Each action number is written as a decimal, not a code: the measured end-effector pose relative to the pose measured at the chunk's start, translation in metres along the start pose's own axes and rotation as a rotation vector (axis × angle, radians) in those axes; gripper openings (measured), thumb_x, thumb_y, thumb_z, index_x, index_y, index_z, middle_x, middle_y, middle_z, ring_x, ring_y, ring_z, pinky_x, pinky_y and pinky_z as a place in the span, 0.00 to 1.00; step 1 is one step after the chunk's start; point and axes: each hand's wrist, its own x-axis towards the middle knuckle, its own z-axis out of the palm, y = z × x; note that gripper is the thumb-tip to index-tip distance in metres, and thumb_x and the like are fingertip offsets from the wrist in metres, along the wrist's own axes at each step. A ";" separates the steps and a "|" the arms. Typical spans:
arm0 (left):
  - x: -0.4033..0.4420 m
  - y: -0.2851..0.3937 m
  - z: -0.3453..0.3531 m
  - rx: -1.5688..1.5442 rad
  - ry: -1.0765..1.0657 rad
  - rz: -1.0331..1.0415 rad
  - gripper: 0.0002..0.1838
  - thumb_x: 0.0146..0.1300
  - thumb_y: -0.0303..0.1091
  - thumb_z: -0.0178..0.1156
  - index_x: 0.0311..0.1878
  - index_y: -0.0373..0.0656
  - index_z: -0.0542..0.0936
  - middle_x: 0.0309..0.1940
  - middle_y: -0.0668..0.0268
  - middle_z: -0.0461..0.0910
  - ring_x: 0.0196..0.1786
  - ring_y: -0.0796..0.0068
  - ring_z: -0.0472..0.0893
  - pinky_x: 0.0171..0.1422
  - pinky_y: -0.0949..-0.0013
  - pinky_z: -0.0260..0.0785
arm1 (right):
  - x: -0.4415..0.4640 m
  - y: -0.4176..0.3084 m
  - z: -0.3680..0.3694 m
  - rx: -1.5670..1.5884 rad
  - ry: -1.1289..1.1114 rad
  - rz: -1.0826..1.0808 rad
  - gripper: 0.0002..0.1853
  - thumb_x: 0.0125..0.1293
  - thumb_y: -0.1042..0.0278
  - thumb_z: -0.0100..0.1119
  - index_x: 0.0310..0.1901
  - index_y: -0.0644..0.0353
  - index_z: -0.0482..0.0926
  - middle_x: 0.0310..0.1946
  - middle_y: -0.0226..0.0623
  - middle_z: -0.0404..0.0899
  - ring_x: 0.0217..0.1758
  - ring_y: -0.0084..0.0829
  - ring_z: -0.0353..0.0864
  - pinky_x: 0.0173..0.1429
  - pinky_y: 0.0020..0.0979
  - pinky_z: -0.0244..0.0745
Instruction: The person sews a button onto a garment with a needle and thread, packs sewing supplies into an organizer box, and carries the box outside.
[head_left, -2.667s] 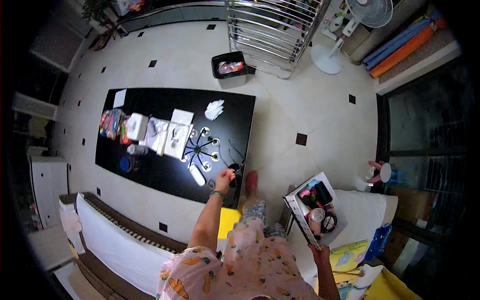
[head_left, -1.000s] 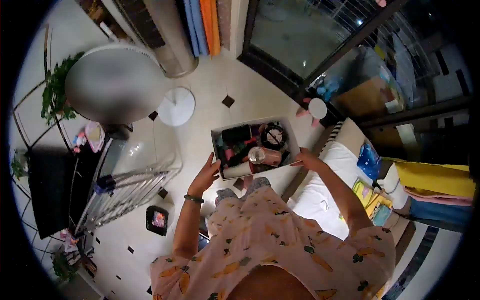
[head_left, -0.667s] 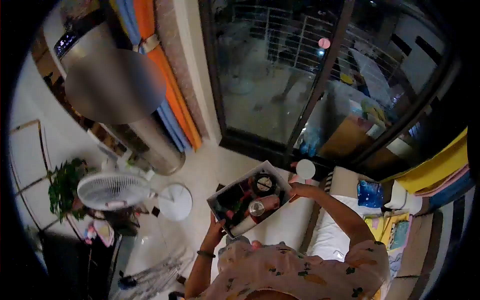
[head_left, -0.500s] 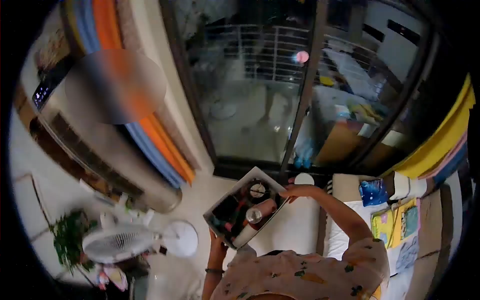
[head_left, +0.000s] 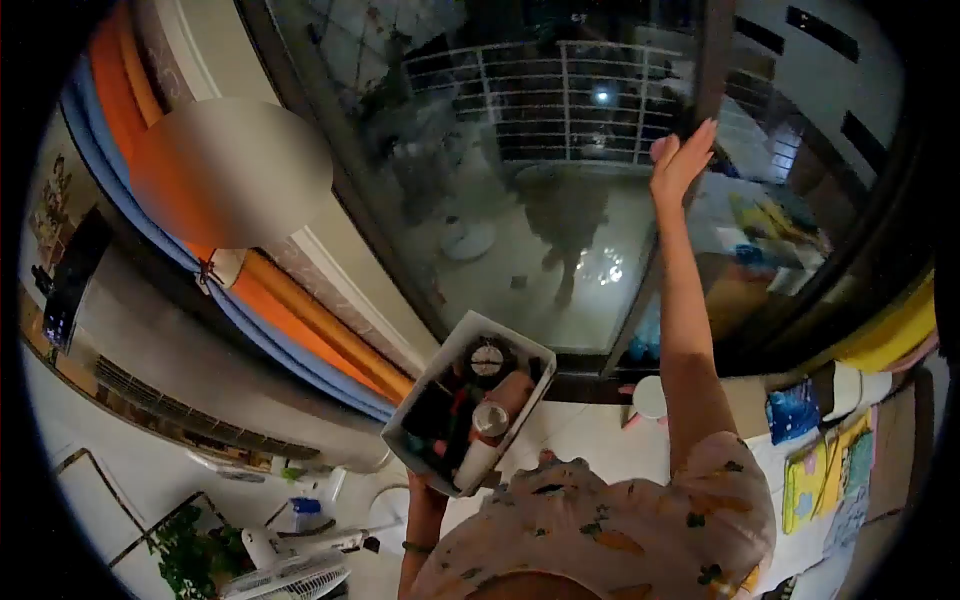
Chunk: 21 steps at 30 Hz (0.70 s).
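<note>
My left hand [head_left: 427, 494] is wrapped around the lower near corner of a light grey storage bin [head_left: 467, 328], holding it tilted in front of my body. Its fingers are partly hidden beneath the bin. Inside lie a pinkish bottle [head_left: 513, 392] with a clear round end, a round dark item [head_left: 488, 361] with a pale face, a white cylinder [head_left: 474, 465] and dark things I cannot make out. Stretched far forward, my right hand [head_left: 684, 165] holds nothing, fingers extended, at the dark frame [head_left: 706, 75] of a glass sliding door; whether it touches cannot be told.
Orange and blue curtains [head_left: 300, 325] hang at the left. A white fan [head_left: 290, 575] and a green plant [head_left: 185, 555] stand low left. To the right are a white round stool [head_left: 650, 398] and a seat with folded yellow cloth [head_left: 800, 490]. A railing [head_left: 520, 90] shows through the glass.
My right hand has let go of the bin's right side and reached up and forward to the door frame. The bin stays in my left hand. The view has shifted closer to the door.
</note>
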 end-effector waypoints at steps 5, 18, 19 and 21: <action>0.058 0.043 0.022 -0.048 0.059 0.072 0.32 0.59 0.46 0.62 0.65 0.48 0.64 0.56 0.66 0.72 0.58 0.66 0.73 0.61 0.60 0.68 | 0.003 0.025 0.070 -0.317 0.164 -0.026 0.32 0.67 0.61 0.52 0.68 0.66 0.55 0.70 0.49 0.55 0.72 0.53 0.51 0.72 0.52 0.47; 0.144 0.088 -0.069 0.093 -0.032 -0.016 0.33 0.63 0.52 0.57 0.65 0.43 0.63 0.48 0.68 0.73 0.49 0.73 0.72 0.56 0.66 0.64 | 0.011 0.043 0.064 -0.293 0.256 -0.343 0.24 0.65 0.69 0.55 0.62 0.61 0.67 0.65 0.47 0.64 0.67 0.54 0.60 0.69 0.49 0.58; 0.147 0.089 -0.074 0.085 -0.026 -0.020 0.33 0.63 0.52 0.58 0.65 0.43 0.63 0.49 0.67 0.73 0.50 0.72 0.71 0.57 0.66 0.63 | 0.012 0.048 0.064 -0.313 0.244 -0.346 0.23 0.66 0.68 0.54 0.63 0.60 0.67 0.65 0.46 0.64 0.68 0.53 0.60 0.69 0.49 0.58; 0.150 0.088 -0.082 0.074 -0.007 -0.022 0.35 0.62 0.52 0.58 0.66 0.43 0.62 0.51 0.67 0.72 0.52 0.72 0.71 0.59 0.65 0.63 | 0.013 0.054 0.061 -0.342 0.224 -0.321 0.21 0.70 0.64 0.47 0.63 0.57 0.67 0.65 0.44 0.64 0.68 0.52 0.59 0.69 0.49 0.57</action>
